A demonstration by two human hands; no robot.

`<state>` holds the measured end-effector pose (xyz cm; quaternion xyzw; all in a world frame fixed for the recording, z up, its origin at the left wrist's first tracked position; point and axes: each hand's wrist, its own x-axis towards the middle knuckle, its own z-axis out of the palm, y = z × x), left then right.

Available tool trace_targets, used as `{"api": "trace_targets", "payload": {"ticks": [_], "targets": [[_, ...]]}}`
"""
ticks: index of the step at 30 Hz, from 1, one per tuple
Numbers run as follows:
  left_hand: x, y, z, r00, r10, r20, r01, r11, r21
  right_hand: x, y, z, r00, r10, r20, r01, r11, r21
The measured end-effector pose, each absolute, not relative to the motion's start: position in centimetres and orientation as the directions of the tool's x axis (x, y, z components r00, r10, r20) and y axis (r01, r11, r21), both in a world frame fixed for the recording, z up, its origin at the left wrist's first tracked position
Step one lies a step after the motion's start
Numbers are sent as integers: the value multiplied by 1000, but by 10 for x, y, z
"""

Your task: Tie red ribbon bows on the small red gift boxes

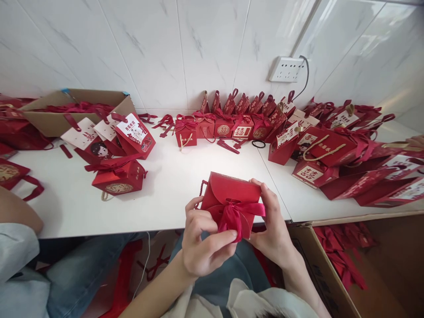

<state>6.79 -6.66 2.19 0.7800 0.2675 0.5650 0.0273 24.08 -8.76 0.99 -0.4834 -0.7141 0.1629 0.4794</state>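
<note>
Just over the table's front edge I hold a red gift box [228, 187] with a rounded flap and a cord handle on its left side. A crimson ribbon [233, 216] is tied in a bow on its face. My left hand [207, 240] pinches a ribbon tail between thumb and finger, its other fingers against the box's lower left. Around the box's right side, my right hand [273, 221] grips it with the thumb below and fingers at the top corner. Another tied red box [121, 176] sits on the white table [165, 207] to the left.
Red gift boxes [223, 128] line the wall, and more boxes [324, 145] are piled at right. An open carton [82, 95] holds ribbons at back left. A larger carton [309, 247] stands low at right. A person's sleeve [16, 251] shows at left.
</note>
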Motion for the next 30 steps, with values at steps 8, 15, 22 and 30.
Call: {"api": "trace_targets", "payload": {"ticks": [8,15,22,30], "targets": [[71,-65,24,217,468,857,404,-842,357,242,-90,11,-67,862,503,525,459,-717],[75,-71,27,160,532,831,325,-824,465,245,-90,8,-55,878,475,489,439,-754],[75,-16,8,-60,993,99,21,-97,995,264,-102,5,202,905,374,371,283,-884],[131,2,-31,550,822,147,294,-355,887,309,-116,-4,371,928,-32,-337,102,-936]]}}
